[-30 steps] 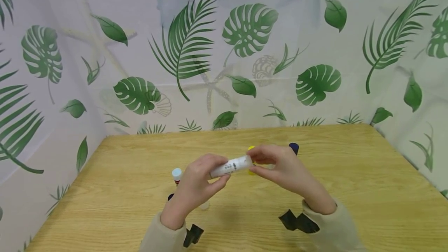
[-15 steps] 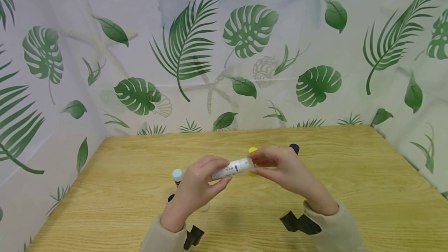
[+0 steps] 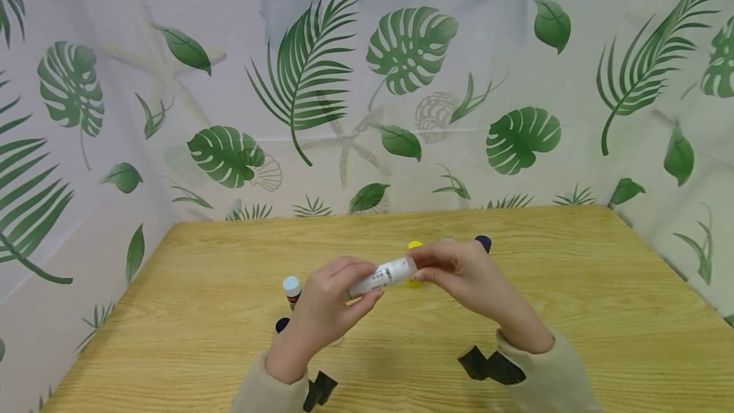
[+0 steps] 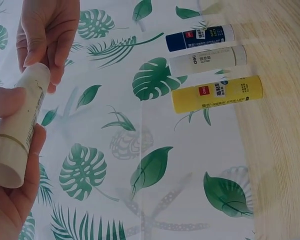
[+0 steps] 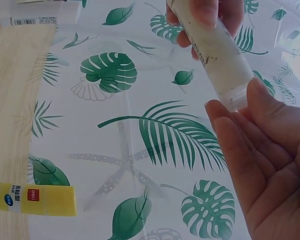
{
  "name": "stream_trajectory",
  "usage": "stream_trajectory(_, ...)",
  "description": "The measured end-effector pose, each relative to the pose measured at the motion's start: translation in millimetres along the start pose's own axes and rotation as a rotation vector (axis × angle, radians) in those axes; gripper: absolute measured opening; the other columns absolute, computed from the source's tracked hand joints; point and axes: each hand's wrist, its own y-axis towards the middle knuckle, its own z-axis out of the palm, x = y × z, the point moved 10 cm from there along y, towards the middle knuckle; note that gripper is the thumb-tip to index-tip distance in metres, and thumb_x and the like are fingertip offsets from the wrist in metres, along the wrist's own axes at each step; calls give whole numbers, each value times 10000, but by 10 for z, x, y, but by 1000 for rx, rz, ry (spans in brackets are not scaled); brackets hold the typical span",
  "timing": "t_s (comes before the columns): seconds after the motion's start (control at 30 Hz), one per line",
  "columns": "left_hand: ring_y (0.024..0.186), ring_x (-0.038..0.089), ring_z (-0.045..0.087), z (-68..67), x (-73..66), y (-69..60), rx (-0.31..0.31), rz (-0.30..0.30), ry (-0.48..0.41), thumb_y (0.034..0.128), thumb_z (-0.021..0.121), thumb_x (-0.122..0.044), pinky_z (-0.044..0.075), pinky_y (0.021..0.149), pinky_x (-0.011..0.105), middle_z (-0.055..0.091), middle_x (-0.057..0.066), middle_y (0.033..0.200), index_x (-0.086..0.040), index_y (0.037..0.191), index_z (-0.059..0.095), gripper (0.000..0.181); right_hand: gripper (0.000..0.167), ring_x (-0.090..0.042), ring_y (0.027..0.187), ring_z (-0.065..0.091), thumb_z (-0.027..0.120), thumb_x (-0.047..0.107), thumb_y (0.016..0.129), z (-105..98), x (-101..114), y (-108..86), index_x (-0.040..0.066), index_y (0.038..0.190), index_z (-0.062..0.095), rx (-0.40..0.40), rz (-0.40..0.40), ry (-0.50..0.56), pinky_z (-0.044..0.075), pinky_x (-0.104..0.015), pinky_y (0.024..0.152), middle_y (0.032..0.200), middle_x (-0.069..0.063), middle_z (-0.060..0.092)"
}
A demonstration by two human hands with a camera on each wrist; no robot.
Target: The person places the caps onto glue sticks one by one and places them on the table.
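You hold the white glue stick (image 3: 383,275) tilted above the tabletop (image 3: 562,285). Your left hand (image 3: 329,298) wraps its fingers around it, and your right hand (image 3: 473,279) pinches its clear end with its fingers. Farther back, a yellow glue stick (image 4: 217,95) and a dark blue stick (image 4: 200,38) stand up.

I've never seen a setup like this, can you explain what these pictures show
There's no robot, just a person working bare-handed at a wooden table. The wide picture is taken from the head, looking forward and down; the other two come from the left and right wrists. The left hand holds a white glue stick, and the right hand pinches the stick's translucent end. Beyond them stand a yellow glue stick, a second white glue stick and a blue glue stick. A partly hidden, pale-capped container stands by the left hand.
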Motion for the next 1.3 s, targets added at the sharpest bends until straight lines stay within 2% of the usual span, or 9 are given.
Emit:
stream_trajectory(0.1,727,115,569,13,21,5,-10,-25,1,700,737,-70,463,611,172,619,60,866,-16,921,625,254,233,-130,760,620,629,-68,757,-6,-13,1,-68,990,623,-7,18,-10,505,-246,621,905,-133,646)
stream_trajectory(0.3,686,57,545,41,115,-22,-34,-134,52,694,727,-69,459,589,184,607,17,817,-52,897,612,234,228,-134,775,614,618,-34,784,26,-8,15,-56,1010,618,-16,21,-11,503,-248,642,938,-125,635)
stream_trajectory(0.4,684,49,542,53,142,-29,-41,-164,49,693,725,-71,459,589,190,605,11,811,-56,896,616,231,227,-130,773,611,622,-26,782,28,-8,18,-45,1008,622,-32,21,-22,504,-253,641,941,-114,633)
stream_trajectory(0.8,685,59,535,87,189,-44,-26,-214,24,706,725,-96,458,594,216,601,-1,817,-74,911,619,232,229,-143,795,608,629,-25,777,25,-14,28,-36,1006,623,-85,53,-42,501,-247,652,942,-102,634)
stream_trajectory(1.07,665,54,522,130,205,-49,-12,-217,8,701,738,-110,444,560,197,592,-5,814,-76,914,611,251,235,-151,796,610,622,-19,784,36,-10,30,-41,1018,613,-92,63,2,502,-250,652,951,-111,629)
stream_trajectory(1.3,712,65,558,158,204,-46,2,-225,-49,703,747,-120,454,562,159,587,5,832,-67,938,607,279,212,-167,812,608,613,13,807,46,-14,38,-33,1014,613,-113,89,40,503,-252,648,939,-103,626)
